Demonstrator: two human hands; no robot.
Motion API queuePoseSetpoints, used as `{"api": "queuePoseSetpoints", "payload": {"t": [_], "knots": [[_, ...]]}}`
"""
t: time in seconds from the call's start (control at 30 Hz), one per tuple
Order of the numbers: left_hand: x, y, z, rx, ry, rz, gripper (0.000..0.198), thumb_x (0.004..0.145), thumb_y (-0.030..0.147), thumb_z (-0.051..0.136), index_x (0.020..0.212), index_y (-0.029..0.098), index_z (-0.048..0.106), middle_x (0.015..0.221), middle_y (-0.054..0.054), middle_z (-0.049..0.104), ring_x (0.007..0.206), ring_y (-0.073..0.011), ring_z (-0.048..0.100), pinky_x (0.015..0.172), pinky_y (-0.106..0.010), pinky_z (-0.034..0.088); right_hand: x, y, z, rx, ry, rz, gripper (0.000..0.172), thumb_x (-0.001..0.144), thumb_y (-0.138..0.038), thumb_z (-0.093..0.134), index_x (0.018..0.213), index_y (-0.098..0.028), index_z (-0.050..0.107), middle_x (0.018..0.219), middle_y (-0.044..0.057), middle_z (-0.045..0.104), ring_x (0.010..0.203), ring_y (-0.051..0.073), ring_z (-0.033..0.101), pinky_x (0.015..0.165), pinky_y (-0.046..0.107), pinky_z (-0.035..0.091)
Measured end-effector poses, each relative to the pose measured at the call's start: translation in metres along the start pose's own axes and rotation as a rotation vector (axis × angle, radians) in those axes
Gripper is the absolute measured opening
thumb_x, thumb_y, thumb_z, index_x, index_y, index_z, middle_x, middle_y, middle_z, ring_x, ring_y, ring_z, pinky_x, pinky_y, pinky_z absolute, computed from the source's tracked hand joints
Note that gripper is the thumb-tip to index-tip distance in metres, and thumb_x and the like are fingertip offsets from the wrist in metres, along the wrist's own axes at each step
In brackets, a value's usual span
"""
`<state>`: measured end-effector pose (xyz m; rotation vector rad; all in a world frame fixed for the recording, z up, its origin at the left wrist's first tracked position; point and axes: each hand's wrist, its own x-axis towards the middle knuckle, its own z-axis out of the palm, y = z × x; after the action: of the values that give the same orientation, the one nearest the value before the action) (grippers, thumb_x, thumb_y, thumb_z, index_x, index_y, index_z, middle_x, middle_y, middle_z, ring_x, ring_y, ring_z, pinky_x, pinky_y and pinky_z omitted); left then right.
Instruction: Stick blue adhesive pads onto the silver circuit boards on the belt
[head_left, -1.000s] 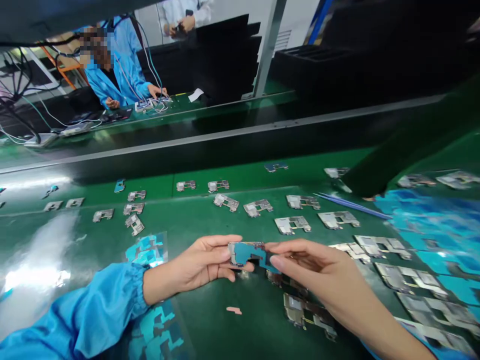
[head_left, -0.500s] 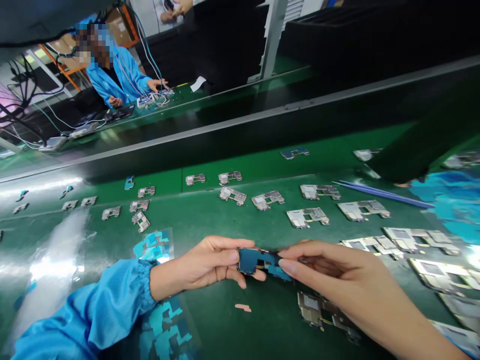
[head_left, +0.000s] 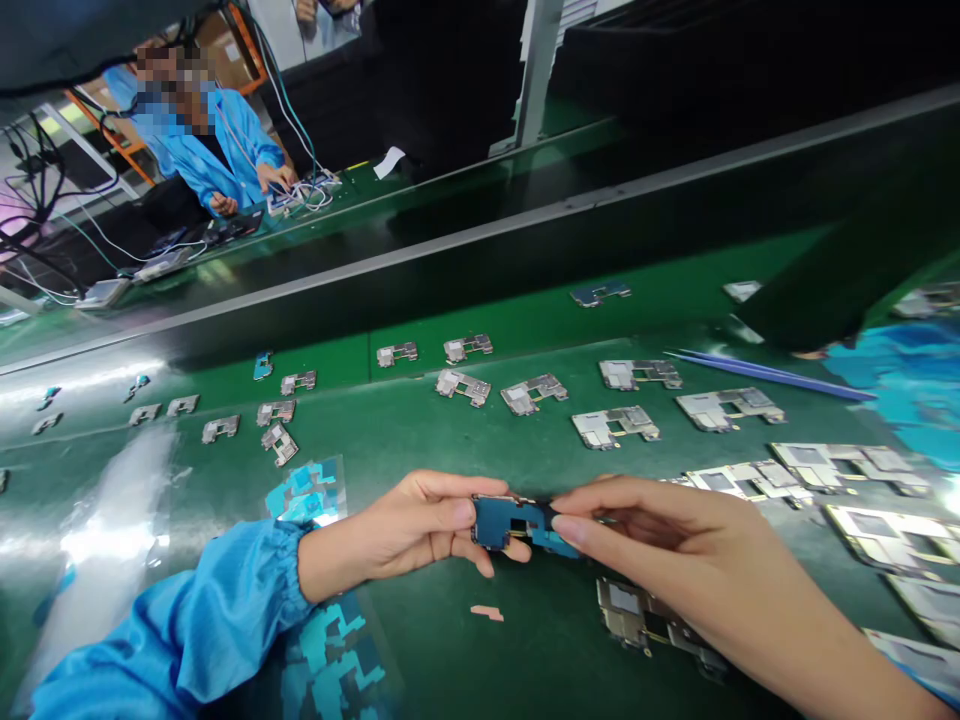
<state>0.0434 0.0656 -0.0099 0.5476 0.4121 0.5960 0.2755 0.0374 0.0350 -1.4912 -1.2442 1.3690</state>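
A circuit board (head_left: 495, 522) with a blue face is held between my two hands, just above the green bench. My left hand (head_left: 420, 522) pinches its left end, thumb on the front edge and fingers behind and below. The thumb and forefinger of my right hand (head_left: 660, 545) close on the board's right end, partly covering it. Below the board a small pink strip (head_left: 487, 612) lies on the bench. Another circuit board (head_left: 626, 612) with metal shields lies under my right hand, partly hidden by it.
Several shielded circuit boards (head_left: 616, 427) lie across the green bench (head_left: 390, 430). Blue tweezers (head_left: 780, 375) rest at the right, near blue film pieces (head_left: 915, 400). Sheets of cyan stickers (head_left: 330, 640) lie by my left sleeve. Beyond a raised ledge sits a person in blue (head_left: 225, 150).
Both hands keep their grip on the board with hardly any movement. The view has shifted slightly. The person across the ledge has moved a hand a little.
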Motion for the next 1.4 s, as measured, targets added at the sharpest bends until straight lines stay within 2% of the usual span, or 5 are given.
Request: {"api": "queuePoseSetpoints", "payload": {"t": [0.13,0.27,0.37,1.0,1.4], "knots": [[0.000,0.000,-0.001,0.004,-0.014,0.002,0.032,0.088,0.029,0.079,0.117,0.017,0.076,0.109,-0.011,0.079,0.099,-0.0227,0.078,0.073,-0.022,0.064,0.003,0.004,-0.004,-0.042,-0.071,-0.031,0.020,0.071,-0.046,0.080,0.073,-0.026,0.081,0.057,0.002,0.067,0.045,0.014,0.049,0.040,0.025,0.036],[-0.001,-0.001,-0.002,-0.003,0.002,0.006,0.032,0.087,0.029,0.079,0.117,0.018,0.076,0.109,-0.011,0.078,0.098,-0.0238,0.078,0.072,-0.024,0.064,0.004,0.009,-0.005,-0.051,-0.034,-0.018,0.022,0.073,-0.048,0.079,0.074,-0.026,0.081,0.061,0.003,0.069,0.047,0.014,0.052,0.041,0.025,0.038],[-0.001,0.000,-0.001,0.004,0.024,-0.005,0.035,0.086,0.031,0.081,0.117,0.017,0.076,0.106,-0.012,0.078,0.097,-0.0244,0.078,0.071,-0.024,0.064,0.005,0.010,-0.007,-0.085,-0.077,-0.028,0.024,0.073,-0.049,0.079,0.076,-0.026,0.082,0.064,0.004,0.071,0.048,0.014,0.054,0.040,0.024,0.040],[0.000,0.001,0.002,0.019,0.026,-0.001,0.032,0.087,0.028,0.080,0.116,0.016,0.076,0.106,-0.013,0.079,0.097,-0.0242,0.078,0.071,-0.023,0.065,0.007,-0.001,-0.003,0.012,-0.065,-0.073,0.015,0.069,-0.043,0.079,0.067,-0.028,0.082,0.061,0.004,0.074,0.050,0.015,0.062,0.044,0.022,0.047],[-0.001,0.003,0.004,0.041,-0.015,0.022,0.026,0.092,0.024,0.074,0.118,0.019,0.077,0.113,-0.012,0.078,0.100,-0.0225,0.077,0.074,-0.022,0.064,0.007,0.010,-0.007,-0.065,-0.125,-0.046,0.023,0.079,-0.048,0.076,0.077,-0.026,0.081,0.073,0.005,0.077,0.058,0.017,0.065,0.050,0.026,0.050]]}}
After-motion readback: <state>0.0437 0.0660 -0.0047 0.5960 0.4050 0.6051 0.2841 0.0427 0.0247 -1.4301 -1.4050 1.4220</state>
